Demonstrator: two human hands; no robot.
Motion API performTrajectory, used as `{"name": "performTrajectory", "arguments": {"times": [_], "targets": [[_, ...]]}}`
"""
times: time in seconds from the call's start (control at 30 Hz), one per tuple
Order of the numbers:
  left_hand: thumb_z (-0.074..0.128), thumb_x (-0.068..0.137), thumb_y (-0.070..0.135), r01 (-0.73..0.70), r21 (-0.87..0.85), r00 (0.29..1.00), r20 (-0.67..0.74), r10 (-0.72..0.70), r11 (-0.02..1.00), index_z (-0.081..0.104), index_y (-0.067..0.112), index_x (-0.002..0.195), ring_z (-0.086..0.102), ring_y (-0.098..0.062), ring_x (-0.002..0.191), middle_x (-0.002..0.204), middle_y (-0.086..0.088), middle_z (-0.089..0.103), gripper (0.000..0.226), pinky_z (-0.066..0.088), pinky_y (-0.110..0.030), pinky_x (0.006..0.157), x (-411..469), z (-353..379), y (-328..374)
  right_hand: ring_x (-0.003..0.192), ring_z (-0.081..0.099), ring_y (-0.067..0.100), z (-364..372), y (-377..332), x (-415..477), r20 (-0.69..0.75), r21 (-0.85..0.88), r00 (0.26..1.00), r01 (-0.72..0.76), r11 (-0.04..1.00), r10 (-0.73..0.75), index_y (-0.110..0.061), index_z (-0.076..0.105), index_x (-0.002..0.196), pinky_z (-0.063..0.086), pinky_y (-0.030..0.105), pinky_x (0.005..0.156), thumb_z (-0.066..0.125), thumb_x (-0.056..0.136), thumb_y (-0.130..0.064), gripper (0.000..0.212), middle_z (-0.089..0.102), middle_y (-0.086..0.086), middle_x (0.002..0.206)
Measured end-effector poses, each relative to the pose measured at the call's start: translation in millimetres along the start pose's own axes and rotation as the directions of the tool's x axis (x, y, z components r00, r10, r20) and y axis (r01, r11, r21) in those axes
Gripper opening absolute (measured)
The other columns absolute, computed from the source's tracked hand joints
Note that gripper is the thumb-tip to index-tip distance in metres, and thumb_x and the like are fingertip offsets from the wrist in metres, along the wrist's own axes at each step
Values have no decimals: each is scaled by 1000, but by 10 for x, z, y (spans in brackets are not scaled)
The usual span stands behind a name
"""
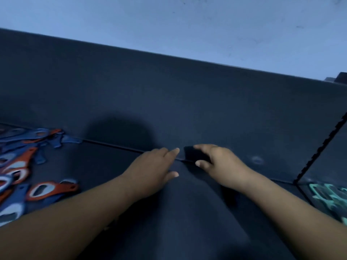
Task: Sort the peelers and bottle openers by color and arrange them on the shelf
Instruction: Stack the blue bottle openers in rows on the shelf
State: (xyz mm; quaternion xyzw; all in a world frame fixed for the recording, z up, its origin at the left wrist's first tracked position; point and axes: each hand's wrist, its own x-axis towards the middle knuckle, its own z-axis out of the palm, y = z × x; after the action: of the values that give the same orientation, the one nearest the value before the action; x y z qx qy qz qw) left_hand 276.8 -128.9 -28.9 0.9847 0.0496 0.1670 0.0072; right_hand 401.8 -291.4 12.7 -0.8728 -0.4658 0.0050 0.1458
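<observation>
Though blurred and dim, dark item half-hidden under right hand.

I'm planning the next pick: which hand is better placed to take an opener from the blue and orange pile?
Left. The left hand is open and nearer the pile; the right hand grips a dark item, farther away.

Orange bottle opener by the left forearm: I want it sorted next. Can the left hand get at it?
Probably yes: the orange bottle opener lies uncovered beside that forearm, and the left hand is open and empty.
</observation>
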Motion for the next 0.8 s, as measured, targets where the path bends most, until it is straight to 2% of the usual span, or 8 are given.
{"name": "performTrajectory", "arguments": {"times": [0.23,0.4,0.57,0.8], "targets": [[43,93,54,222,35,975,-34,-221,974,23,17,150,41,-22,128,143,-3,40,71,35,-31,106,-616,-279,-956,141,28,13,426,-875,284,49,29,987,153,988,-154,-20,31,148,21,20,113,52,97,-31,57,32,-4,154],[44,93,53,344,39,939,-43,-342,938,28,17,148,42,-24,127,141,-4,41,68,38,-37,105,-1010,-416,-1621,141,28,15,747,-1552,599,81,52,972,218,975,-222,-19,31,148,20,20,113,52,97,-32,57,32,-2,154],[43,94,52,412,24,911,-25,-411,911,28,17,148,40,-24,130,143,-4,40,66,36,-37,107,-1302,-516,-2270,140,30,17,1041,-2160,945,95,75,969,222,972,-228,-19,34,147,22,22,114,52,96,-33,56,34,0,153],[45,96,39,555,18,832,17,-555,832,35,12,144,43,-32,126,141,-11,44,55,39,-42,103,-1518,-543,-3122,138,34,20,1347,-2766,1409,99,92,980,163,982,-172,-18,39,144,26,24,112,50,97,-34,51,37,2,151]]}}
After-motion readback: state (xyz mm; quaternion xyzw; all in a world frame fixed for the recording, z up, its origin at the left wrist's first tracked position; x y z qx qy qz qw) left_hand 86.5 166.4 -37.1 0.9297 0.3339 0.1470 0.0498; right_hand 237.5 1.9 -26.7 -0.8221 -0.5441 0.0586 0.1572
